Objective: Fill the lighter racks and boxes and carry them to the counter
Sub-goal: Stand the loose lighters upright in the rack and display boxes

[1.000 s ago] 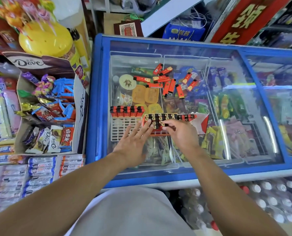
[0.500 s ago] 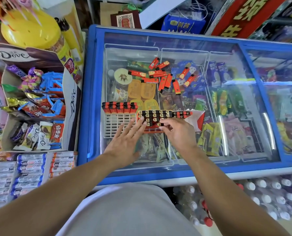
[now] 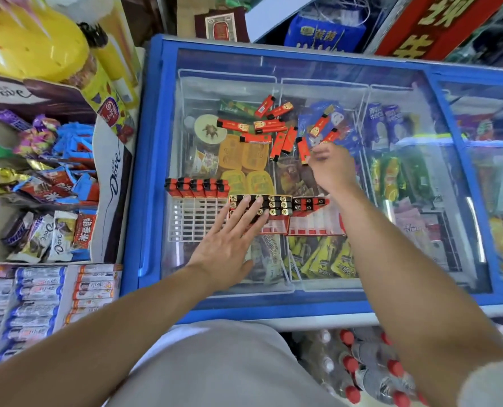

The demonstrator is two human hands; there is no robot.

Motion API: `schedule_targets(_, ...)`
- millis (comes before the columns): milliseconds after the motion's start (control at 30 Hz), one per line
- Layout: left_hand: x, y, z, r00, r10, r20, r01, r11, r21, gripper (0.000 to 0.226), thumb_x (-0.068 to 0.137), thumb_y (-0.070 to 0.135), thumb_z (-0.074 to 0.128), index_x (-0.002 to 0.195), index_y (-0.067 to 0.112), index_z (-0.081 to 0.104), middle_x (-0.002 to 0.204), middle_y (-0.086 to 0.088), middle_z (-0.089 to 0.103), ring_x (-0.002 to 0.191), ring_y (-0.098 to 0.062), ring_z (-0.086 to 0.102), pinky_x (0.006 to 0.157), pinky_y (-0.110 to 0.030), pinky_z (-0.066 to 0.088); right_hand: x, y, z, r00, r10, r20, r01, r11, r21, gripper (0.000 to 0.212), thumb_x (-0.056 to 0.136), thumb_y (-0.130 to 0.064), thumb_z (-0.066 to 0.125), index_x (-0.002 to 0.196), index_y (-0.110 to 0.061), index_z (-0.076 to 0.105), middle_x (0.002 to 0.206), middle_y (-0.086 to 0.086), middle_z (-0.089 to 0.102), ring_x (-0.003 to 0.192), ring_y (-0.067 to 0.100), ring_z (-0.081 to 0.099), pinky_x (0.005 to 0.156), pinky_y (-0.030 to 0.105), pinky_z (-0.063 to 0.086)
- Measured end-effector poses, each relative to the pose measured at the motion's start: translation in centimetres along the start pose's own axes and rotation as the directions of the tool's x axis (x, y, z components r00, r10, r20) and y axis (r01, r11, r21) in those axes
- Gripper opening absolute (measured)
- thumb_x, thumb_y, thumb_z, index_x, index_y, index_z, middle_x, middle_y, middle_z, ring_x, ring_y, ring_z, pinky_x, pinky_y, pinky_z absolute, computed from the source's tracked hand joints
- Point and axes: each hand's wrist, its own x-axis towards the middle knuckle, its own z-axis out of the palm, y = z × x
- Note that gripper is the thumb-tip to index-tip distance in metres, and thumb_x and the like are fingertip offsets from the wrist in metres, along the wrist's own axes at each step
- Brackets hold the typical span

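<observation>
Several loose lighters lie just beyond the right hand.

Likely a shop: ice-cream freezer, chocolate display box.

Loose orange lighters scattered flat; white rack holding five upright; red boxes partly filled, side by side.

Left hand: palm down, flat, fingers extended and spread, forearm running in from the lower left. Right hand: extended further forward, arm nearly straight from the lower right, fingertips drawn together and blurred; contact cannot be determined.
</observation>
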Motion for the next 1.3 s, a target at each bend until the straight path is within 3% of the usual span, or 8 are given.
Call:
schedule_targets(200,0.5,0.0,-0.4,0.996,-0.017,0.082,0.012,0.999,0.053,0.101,0.101,0.057,0.038,0.149,0.015,-0.04,0.155,-0.01,-0.047,0.144,-0.029,-0.043,0.118,-0.049,-0.025,5.9,0.4,2.8,0.981,0.151,0.118,-0.12,0.964,-0.237,0.04,0.09,-0.045,0.071,0.092,-0.006,0.066,0.088,0.006,0.064,0.093,0.027,0.067,0.068,0.029,0.04)
schedule_targets(367,0.6,0.2,-0.9,0.989,-0.029,0.146,0.021,0.998,0.059,0.106,0.099,0.057,0.043,0.149,0.014,-0.04,0.156,-0.011,-0.046,0.143,-0.031,-0.042,0.119,-0.051,-0.022,6.4,-0.2,2.7,0.946,0.281,0.164,-0.245,0.947,-0.21,0.056,0.09,-0.037,0.074,0.127,0.002,0.057,0.128,0.015,0.063,0.117,0.031,0.061,0.089,0.032,0.048)
schedule_targets(500,0.7,0.3,-0.9,0.986,-0.036,0.163,0.027,0.998,0.059,0.108,0.098,0.057,0.044,0.148,0.013,-0.041,0.155,-0.011,-0.047,0.142,-0.031,-0.044,0.121,-0.052,-0.019,3.9,-0.4,0.5,0.986,0.11,0.125,-0.103,0.993,-0.065,0.018,0.091,-0.025,0.074,0.101,-0.015,0.063,0.102,0.002,0.063,0.104,0.024,0.065,0.079,0.028,0.047)
schedule_targets(600,0.7,0.4,-1.0,0.982,-0.029,0.186,0.018,0.998,0.06,0.108,0.098,0.057,0.044,0.147,0.013,-0.041,0.155,-0.011,-0.048,0.142,-0.031,-0.044,0.123,-0.053,-0.016,-0.9,-1.3,-2.0,0.994,-0.042,0.097,0.029,0.991,0.128,0.043,0.095,-0.023,0.069,0.134,-0.029,0.054,0.095,-0.012,0.059,0.084,-0.002,0.059,0.067,0.017,0.041)
schedule_targets(733,0.6,0.4,-1.0,0.982,-0.02,0.188,0.008,0.998,0.067,0.108,0.099,0.057,0.044,0.147,0.013,-0.041,0.154,-0.011,-0.048,0.143,-0.032,-0.043,0.124,-0.054,-0.012,-7.6,-0.3,-4.3,0.991,-0.122,0.056,0.109,0.975,0.195,0.021,0.094,-0.029,0.069,0.113,-0.023,0.064,0.098,-0.018,0.066,0.085,-0.011,0.059,0.07,0.014,0.04)
schedule_targets(933,0.6,0.5,-1.0,0.979,-0.03,0.201,0.019,0.998,0.057,0.11,0.099,0.053,0.047,0.145,0.014,-0.044,0.153,-0.009,-0.049,0.143,-0.03,-0.044,0.124,-0.054,-0.01,-11.5,3.5,-4.3,0.988,-0.13,0.082,0.13,0.991,-0.002,0.018,0.092,-0.036,0.07,0.106,-0.027,0.063,0.097,-0.02,0.062,0.078,-0.006,0.054,0.069,0.021,0.043)
schedule_targets(1100,0.6,0.6,-1.2,0.976,-0.035,0.216,0.026,0.999,0.048,0.113,0.097,0.055,0.05,0.145,0.014,-0.045,0.153,-0.009,-0.049,0.143,-0.03,-0.043,0.124,-0.053,-0.012,-11.1,5.1,-3.2,0.989,-0.113,0.093,0.128,0.976,-0.178,0.025,0.092,-0.021,0.071,0.114,-0.024,0.059,0.099,-0.012,0.064,0.077,-0.001,0.056,0.06,0.008,0.034)
schedule_targets(1300,0.7,0.6,-1.3,0.973,-0.033,0.228,0.025,0.999,0.037,0.115,0.096,0.055,0.052,0.146,0.015,-0.043,0.153,-0.008,-0.049,0.143,-0.029,-0.044,0.124,-0.053,-0.013,-10.6,6.0,-2.0,0.989,-0.137,0.061,0.144,0.981,-0.131,0.024,0.093,-0.021,0.071,0.115,-0.02,0.061,0.103,-0.008,0.065,0.082,0.007,0.063,0.075,0.026,0.054)
